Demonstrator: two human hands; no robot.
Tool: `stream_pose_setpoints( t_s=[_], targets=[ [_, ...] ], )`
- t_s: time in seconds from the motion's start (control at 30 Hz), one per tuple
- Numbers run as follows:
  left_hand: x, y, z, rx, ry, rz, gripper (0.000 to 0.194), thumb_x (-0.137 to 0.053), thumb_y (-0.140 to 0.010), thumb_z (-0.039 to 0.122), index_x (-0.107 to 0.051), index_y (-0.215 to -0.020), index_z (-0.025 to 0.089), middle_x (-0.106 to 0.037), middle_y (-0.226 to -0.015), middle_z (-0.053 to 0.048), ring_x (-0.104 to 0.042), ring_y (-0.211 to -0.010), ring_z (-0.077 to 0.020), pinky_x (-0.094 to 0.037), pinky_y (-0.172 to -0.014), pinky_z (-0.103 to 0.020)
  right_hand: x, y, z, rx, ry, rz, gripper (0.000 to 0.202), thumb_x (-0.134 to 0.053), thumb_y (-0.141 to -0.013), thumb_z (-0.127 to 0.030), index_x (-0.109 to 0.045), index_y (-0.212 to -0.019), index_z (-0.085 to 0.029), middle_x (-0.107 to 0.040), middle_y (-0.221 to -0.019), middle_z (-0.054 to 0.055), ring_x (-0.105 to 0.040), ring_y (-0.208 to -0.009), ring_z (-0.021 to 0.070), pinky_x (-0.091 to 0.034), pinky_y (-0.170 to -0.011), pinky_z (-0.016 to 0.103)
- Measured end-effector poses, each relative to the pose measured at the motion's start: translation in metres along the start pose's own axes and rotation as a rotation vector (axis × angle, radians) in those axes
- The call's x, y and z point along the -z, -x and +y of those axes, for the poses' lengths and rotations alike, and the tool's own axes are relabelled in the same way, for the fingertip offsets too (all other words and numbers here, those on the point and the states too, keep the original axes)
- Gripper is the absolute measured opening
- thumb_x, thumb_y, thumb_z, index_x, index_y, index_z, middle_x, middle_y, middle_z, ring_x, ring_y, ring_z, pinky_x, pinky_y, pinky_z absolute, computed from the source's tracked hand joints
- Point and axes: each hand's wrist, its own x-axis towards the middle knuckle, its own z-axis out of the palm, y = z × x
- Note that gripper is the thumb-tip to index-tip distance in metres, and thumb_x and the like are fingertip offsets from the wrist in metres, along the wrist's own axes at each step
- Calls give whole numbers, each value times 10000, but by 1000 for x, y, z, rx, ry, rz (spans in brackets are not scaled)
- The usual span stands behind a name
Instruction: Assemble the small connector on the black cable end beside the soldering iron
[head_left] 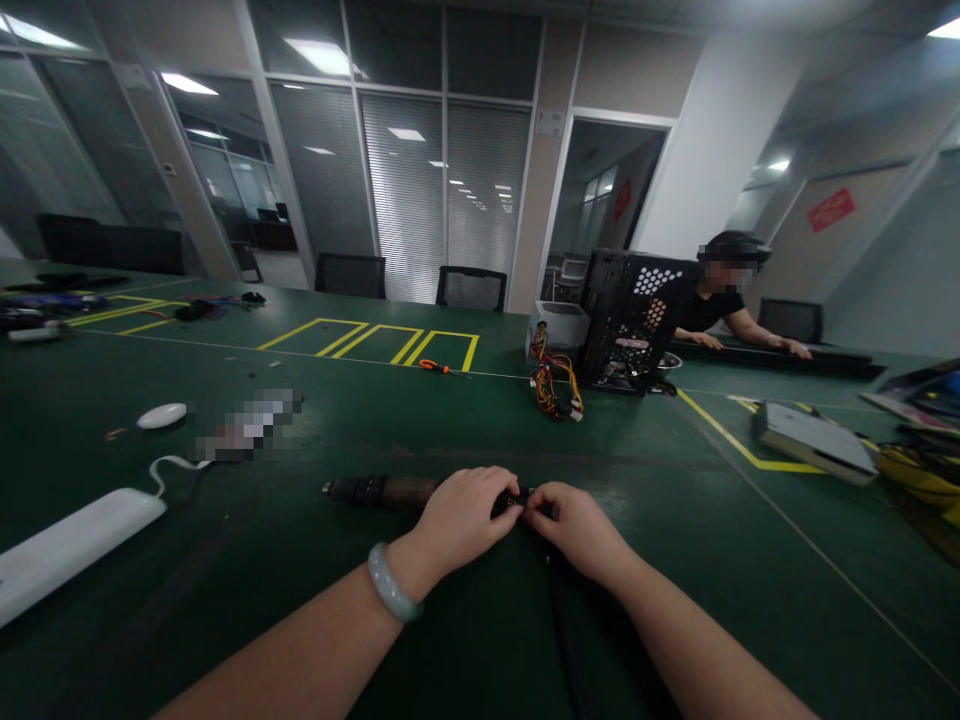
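Note:
A dark cylindrical tool with a brownish body, probably an electric screwdriver (375, 491), lies sideways on the green table (300, 600), its narrow tip toward the left. My left hand (465, 515), with a pale bracelet on the wrist, is closed around its right end. Close beside it, my right hand (574, 525) pinches the end of a black cable (564, 630) with thumb and fingers. That cable runs toward me over the table. My fingertips nearly meet, and they hide where the cable end and the tool come together, so I cannot tell whether they are joined.
A black computer case (637, 320) and a power supply (559, 325) with coloured wires stand at the back right. An orange screwdriver (435, 367) lies beyond my hands. To the left are a white power strip (82, 540) and mouse (162, 416). Another person (724, 300) works behind.

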Motion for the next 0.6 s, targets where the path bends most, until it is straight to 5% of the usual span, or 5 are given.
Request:
stream_pose_setpoints(
  t_s=[0.6],
  targets=[
    [1, -1, -2, -27, 13, -38, 72, -590, -892, 276, -635, -926, 231, -659, -1009, 5, -599, -944, -189, -440, -849, -348, 2, 1, -4, 9, -33, -10, 113, -586, -833, -283, -689, -821, -237, -677, -858, -16, -602, -799, 153, -402, -711, 246]
  ],
)
